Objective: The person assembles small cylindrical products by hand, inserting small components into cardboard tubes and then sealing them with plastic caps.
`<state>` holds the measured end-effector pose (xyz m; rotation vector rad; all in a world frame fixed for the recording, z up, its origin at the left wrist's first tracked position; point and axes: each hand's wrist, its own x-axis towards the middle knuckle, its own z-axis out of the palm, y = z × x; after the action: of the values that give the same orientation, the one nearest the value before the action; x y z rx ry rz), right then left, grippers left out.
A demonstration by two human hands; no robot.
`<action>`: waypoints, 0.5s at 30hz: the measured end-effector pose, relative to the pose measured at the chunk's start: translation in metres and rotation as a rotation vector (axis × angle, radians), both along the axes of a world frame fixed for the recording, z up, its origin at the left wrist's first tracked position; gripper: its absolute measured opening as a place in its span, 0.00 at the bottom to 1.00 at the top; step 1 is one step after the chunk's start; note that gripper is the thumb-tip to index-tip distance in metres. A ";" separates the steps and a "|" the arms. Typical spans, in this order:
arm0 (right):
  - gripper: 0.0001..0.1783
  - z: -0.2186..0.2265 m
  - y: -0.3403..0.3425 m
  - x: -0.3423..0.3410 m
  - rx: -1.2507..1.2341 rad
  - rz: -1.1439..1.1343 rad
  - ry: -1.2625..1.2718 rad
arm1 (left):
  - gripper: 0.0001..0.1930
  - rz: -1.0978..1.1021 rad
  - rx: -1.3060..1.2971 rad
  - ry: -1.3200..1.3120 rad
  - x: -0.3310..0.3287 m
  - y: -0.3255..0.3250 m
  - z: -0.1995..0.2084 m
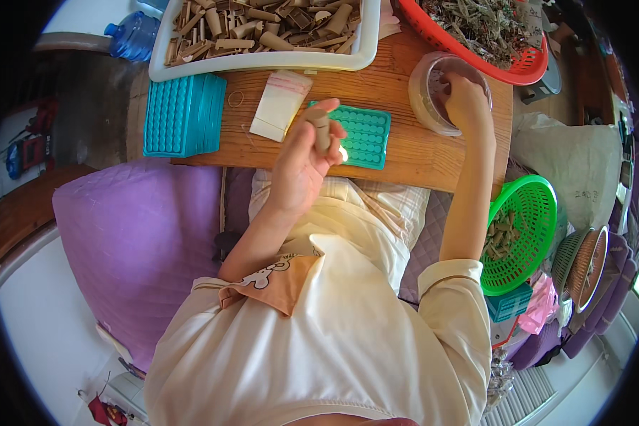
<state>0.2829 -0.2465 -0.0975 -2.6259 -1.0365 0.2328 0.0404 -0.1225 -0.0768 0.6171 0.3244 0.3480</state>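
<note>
My left hand (pixel 302 167) is raised over the table's near edge, its fingers curled round a short tan tube-shaped piece (pixel 321 131). Just beyond it lies a flat teal tray (pixel 370 136) with rows of round hollows. A small pale spot shows by the fingers, too small to name. My right hand (pixel 467 103) reaches down into a round, see-through plastic tub (pixel 424 106) at the table's right side. Its fingertips are hidden in the tub, and so is whatever they touch.
A white bin (pixel 263 62) of tan pieces stands at the back. Stacked teal trays (pixel 174 117) sit left, beside a white packet (pixel 280 106). At back right is a red basket (pixel 525 71) of thin scraps. A green basket (pixel 539 234) stands right of my arm.
</note>
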 end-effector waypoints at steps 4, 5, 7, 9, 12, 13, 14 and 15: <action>0.11 -0.014 0.006 0.009 -0.180 0.020 -0.014 | 0.16 -0.057 -0.028 0.034 -0.001 -0.002 0.010; 0.10 -0.011 0.006 0.008 -0.156 0.014 -0.015 | 0.15 -0.086 -0.082 0.026 -0.002 -0.002 0.011; 0.10 -0.001 0.002 0.007 -0.095 0.038 -0.003 | 0.14 -0.105 -0.142 -0.004 -0.003 0.001 0.007; 0.09 0.008 -0.002 0.004 -0.037 0.059 0.009 | 0.15 -0.100 -0.252 -0.033 -0.004 0.001 0.007; 0.08 0.025 -0.009 -0.005 0.113 -0.009 -0.059 | 0.16 -0.106 -0.370 0.016 -0.004 0.001 0.011; 0.07 0.037 -0.008 -0.013 0.244 0.000 -0.063 | 0.16 -0.105 -0.370 0.013 -0.005 0.001 0.011; 0.06 0.047 -0.008 -0.022 0.376 0.010 -0.065 | 0.16 -0.125 -0.445 -0.003 -0.005 0.001 0.010; 0.06 0.056 -0.007 -0.033 0.377 0.013 -0.066 | 0.17 -0.144 -0.520 -0.020 -0.006 0.002 0.010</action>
<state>0.2501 -0.2533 -0.0414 -2.2993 -1.0064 -0.0446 0.0344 -0.1210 -0.0673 0.1243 0.3327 0.1204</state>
